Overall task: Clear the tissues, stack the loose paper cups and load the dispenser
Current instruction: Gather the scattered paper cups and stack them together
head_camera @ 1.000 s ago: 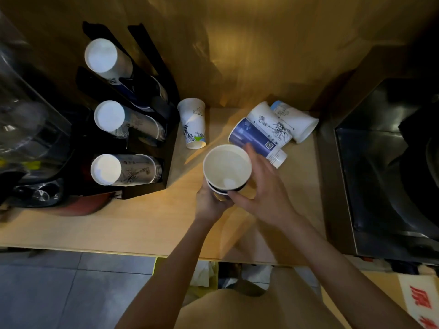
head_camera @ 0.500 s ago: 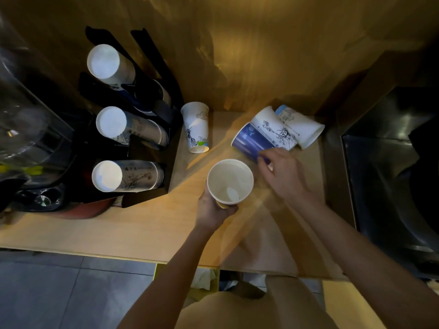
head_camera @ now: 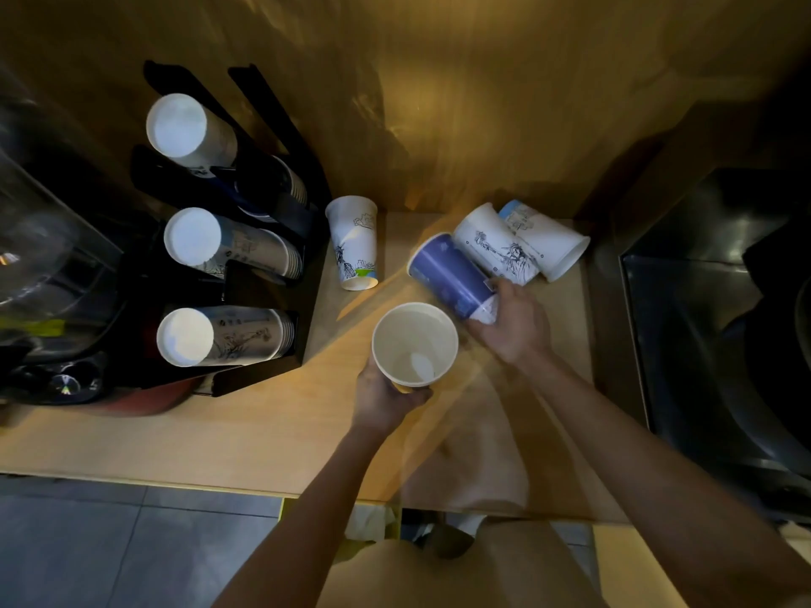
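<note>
Two cups are held near the desk's (head_camera: pixel 228 432) front edge: left hand (head_camera: pixel 386 397) wraps the open stack (head_camera: pixel 414 344), right hand (head_camera: pixel 511 326) grips the blue cup (head_camera: pixel 450 276), fingertips hidden.

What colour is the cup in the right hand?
Blue cup, held by the right hand; head view.

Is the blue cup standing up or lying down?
Tipped: the blue cup is slanted, its base in the right hand.

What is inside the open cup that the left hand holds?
The cup in the left hand shows a bare white inside with only a bright glare spot on its bottom. Whether other cups are nested below it cannot be seen; the hand covers its lower part.
</note>
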A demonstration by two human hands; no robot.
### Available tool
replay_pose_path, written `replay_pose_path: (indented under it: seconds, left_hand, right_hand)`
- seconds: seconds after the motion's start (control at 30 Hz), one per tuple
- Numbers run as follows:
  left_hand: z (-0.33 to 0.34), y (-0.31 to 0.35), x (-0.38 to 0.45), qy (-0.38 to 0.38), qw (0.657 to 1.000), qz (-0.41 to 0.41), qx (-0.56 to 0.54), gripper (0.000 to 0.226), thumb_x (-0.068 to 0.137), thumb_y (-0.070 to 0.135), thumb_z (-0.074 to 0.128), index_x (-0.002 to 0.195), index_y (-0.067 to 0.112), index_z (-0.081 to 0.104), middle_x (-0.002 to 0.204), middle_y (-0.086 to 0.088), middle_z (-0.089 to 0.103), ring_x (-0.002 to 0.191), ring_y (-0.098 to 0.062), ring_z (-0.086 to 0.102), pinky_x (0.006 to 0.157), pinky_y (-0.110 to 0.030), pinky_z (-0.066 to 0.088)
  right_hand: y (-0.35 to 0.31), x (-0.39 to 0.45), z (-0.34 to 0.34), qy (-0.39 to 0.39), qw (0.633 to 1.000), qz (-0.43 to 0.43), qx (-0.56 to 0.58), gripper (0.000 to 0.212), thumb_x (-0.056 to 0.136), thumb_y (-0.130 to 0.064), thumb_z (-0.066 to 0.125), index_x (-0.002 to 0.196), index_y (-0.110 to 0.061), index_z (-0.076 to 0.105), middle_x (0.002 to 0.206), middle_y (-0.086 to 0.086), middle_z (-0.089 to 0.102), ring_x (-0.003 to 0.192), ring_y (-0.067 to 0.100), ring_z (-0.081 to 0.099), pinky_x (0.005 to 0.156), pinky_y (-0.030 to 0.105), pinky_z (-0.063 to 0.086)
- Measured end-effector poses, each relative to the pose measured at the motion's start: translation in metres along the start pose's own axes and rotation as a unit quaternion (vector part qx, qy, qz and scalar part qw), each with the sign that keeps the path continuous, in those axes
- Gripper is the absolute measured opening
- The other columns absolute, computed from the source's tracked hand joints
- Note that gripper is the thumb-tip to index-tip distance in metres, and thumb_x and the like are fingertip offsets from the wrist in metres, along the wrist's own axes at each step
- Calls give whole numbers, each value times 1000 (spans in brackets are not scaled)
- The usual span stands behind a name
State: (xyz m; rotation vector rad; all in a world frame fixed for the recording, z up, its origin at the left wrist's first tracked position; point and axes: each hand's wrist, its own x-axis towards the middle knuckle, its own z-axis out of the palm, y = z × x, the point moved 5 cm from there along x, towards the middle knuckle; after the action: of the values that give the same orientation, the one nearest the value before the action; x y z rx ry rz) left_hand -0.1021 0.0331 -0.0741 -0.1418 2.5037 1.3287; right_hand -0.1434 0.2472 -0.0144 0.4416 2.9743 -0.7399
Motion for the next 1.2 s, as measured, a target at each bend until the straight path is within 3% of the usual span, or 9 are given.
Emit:
replay_pose_path:
  seconds: [0.1,0.2,0.27,0.43,0.57,0.73,0.93,1.07,1.2]
  left_hand:
    - [-1,1,0,4,1000,7,-4,74,51,13,87,117,-2,57,112,-10,67,104,-16,58,69,14,30]
    - [-1,4,-1,4,1000,21,-10,75,51,10,87,118,-2,55,116,-10,65,104,-13,54,70,6,36]
    - [-2,6,-2,5,1000,26,-14,78,52,10,87,121,-1,53,118,-10,63,104,-11,51,74,-3,35]
    - [-2,9,-3,-5,999,27,-22,80,51,10,87,122,-2,52,113,-11,64,102,-17,57,67,7,37]
    - [-3,10,-4,-11,999,29,-16,81,50,21,84,119,-6,53,107,-11,68,97,-20,62,63,9,35]
    - [-5,14,-6,-5,999,38,-28,91,46,27,80,126,-2,49,120,-10,63,104,-12,51,70,13,31]
    - [-6,17,-8,-4,998,42,-38,95,46,31,82,129,2,45,120,-11,61,106,-20,56,70,8,36]
    - [-7,24,-13,-4,998,48,-45,107,41,56,68,132,7,41,117,-4,60,101,-11,52,81,-18,42]
    - [-10,27,-13,-13,999,46,-16,101,45,41,82,132,9,42,123,-7,59,105,-13,52,71,-2,37]
  right_hand:
    - [-22,-4,-31,22,974,-16,225,65,66,-28,79,121,-15,46,112,6,62,99,23,60,84,38,51]
    - [-50,-18,-61,4,867,-10,498,75,64,-11,80,127,-15,39,116,9,56,97,18,62,81,26,54]
    - [-68,-30,-73,-25,830,-34,556,80,60,-10,76,128,-19,35,117,8,55,98,13,63,78,21,55]
    - [-86,-63,-57,-73,864,-108,486,59,51,-12,77,100,-28,49,99,-8,60,86,-6,61,73,10,48]
    - [-75,-76,-35,-49,944,-156,285,77,51,-40,76,118,-24,43,117,1,50,113,11,44,93,21,41]
    - [-72,-84,-33,-82,943,-125,295,111,49,-37,80,141,-25,19,135,-10,32,132,10,30,107,22,29]
    - [-88,-86,-34,-72,968,-224,81,104,63,-66,56,144,-13,19,148,4,32,136,16,24,108,21,15]
    - [-85,-87,-27,-60,972,-208,96,100,63,-68,55,141,-14,25,144,2,39,132,16,33,108,26,25]
    - [-84,-80,-29,-106,967,-157,169,99,59,-51,78,138,-23,26,136,-8,39,122,6,38,99,26,37]
